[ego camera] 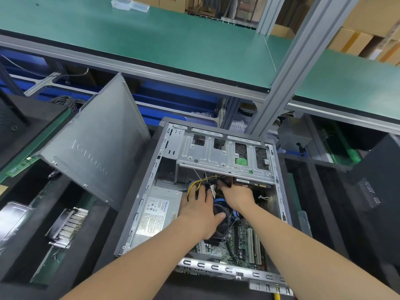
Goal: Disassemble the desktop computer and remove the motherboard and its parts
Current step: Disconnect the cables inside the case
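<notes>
An open grey desktop case (140, 202) lies on its side in front of me. Inside are a silver power supply (155, 215), a drive cage (218, 154) across the top, and the green motherboard (244, 237) with a black CPU fan (221, 226). My left hand (198, 210) rests over the fan, fingers reaching into the yellow and black cable bundle (195, 185). My right hand (237, 193) reaches under the drive cage, fingers curled on a dark connector there; the fingertips are partly hidden.
The removed side panel (97, 144) leans at the left of the case. A finned heatsink (67, 228) and a green board (19, 167) lie in black trays at left. A green-topped bench (173, 40) and an aluminium post (287, 70) stand behind.
</notes>
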`<state>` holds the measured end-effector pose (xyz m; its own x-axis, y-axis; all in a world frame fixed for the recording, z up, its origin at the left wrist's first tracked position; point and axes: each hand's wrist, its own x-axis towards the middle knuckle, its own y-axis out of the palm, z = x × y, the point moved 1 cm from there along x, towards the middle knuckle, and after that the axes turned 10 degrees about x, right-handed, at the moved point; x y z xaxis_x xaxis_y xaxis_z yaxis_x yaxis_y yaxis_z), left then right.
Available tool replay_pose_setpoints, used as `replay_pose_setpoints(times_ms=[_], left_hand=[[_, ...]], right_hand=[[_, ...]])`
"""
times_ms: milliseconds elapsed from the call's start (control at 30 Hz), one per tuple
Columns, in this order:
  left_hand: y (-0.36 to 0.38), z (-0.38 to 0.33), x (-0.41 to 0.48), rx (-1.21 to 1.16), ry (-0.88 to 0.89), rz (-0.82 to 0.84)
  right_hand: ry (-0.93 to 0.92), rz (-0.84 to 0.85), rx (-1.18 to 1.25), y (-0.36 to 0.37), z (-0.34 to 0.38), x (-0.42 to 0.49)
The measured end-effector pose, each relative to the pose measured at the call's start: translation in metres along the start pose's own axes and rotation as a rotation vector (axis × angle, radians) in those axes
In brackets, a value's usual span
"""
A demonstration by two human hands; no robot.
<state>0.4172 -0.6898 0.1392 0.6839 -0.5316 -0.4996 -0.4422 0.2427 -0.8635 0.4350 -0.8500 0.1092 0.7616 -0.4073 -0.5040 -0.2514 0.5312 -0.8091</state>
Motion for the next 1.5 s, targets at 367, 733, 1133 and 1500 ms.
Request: replay_pose_setpoints(times_ms=[367, 733, 1133, 1500], left_hand=[[-0.002, -0.001, -0.002, -0.441, -0.184, 0.086], [-0.007, 0.002, -0.013, -0.580, -0.230, 0.000], [-0.004, -0.004, -0.016, -0.200, -0.109, 0.195], [0.007, -0.003, -0.009, -0.267, -0.163, 0.237]], right_hand=[[-0.380, -0.270, -0.028, 0.001, 0.007, -0.072], [-0.475, -0.023, -0.035, -0.003, 0.049, -0.061], [-0.743, 0.182, -0.020, -0.001, 0.091, -0.061], [-0.178, 0.212, -0.337, 0.021, 0.123, -0.004]])
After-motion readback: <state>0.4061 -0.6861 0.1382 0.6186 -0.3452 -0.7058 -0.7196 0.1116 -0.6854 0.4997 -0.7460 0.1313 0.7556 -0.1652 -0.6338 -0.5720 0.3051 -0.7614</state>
